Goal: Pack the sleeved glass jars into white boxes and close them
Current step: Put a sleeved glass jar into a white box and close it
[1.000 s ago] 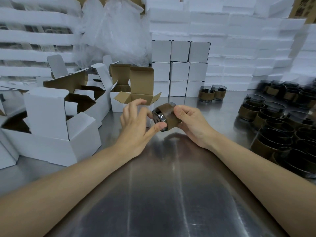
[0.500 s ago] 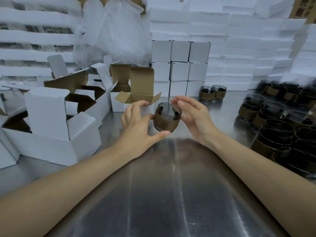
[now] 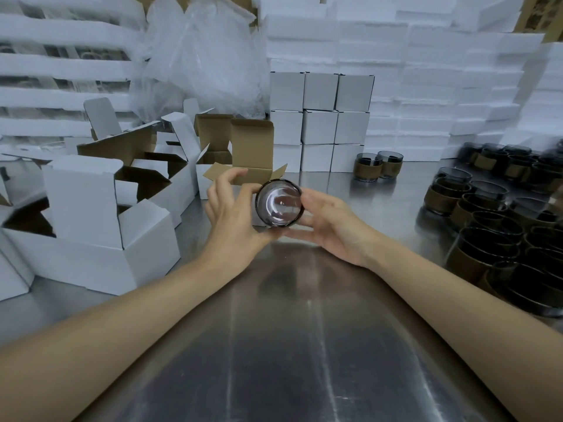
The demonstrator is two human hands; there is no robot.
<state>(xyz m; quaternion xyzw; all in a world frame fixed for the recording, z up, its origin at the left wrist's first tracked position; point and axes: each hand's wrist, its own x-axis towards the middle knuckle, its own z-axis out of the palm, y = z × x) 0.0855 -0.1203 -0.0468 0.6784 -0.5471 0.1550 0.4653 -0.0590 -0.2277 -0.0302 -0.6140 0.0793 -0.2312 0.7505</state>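
REMOTE PACKING LINE: Watching through the head camera from my distant station, I am seeing both forearms reaching out over the steel table (image 3: pixel 289 345). Between the hands a glass jar (image 3: pixel 278 204) is being held up off the table, tipped end-on toward the lens, so its sleeve is hiding from me. The right hand (image 3: pixel 332 226) is gripping it, thumb over the top edge and fingers running beneath. The left hand (image 3: pixel 231 214) is lying relaxed, thumb bracing the lower rim while the upper fingers are curling loosely clear of the glass.

Just beyond the left hand an open box (image 3: pixel 253 153), brown inside with its lid flap standing up, is waiting. Left of the left hand, more erected boxes (image 3: pixel 76 263) are sitting open. Right of the right hand, a crowd of sleeved jars (image 3: pixel 493 239) is waiting, with a pair of sleeved jars (image 3: pixel 377 166) standing farther out. Beyond the hands, closed white boxes (image 3: pixel 320 123) are standing three high and three across before foam sheets (image 3: pixel 426 71).

I am judging the job under way but far from finished: this jar needs boxing and closing, and many more are queuing.
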